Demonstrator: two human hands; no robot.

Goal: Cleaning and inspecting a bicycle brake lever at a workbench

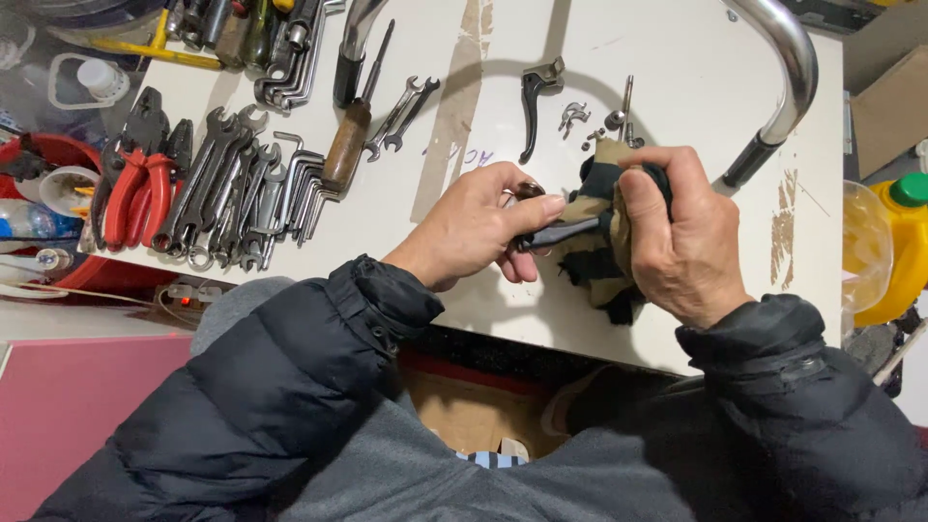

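My left hand (478, 227) pinches a small dark metal lever part (559, 234) with a ring-shaped end near my thumb. My right hand (677, 237) grips a tan and black rag (592, 275) wrapped around the other end of that part. Both hands hover just above the front edge of the white table (677, 87). Another black brake lever (535, 101) lies on the table behind my hands, with a few small metal screws and clips (590, 121) beside it.
Rows of wrenches and hex keys (242, 184), red-handled pliers (130, 193) and a wooden-handled screwdriver (353, 135) lie at the left. A chrome handlebar (788, 58) curves across the back right. A yellow jug (904, 242) stands off the table's right edge.
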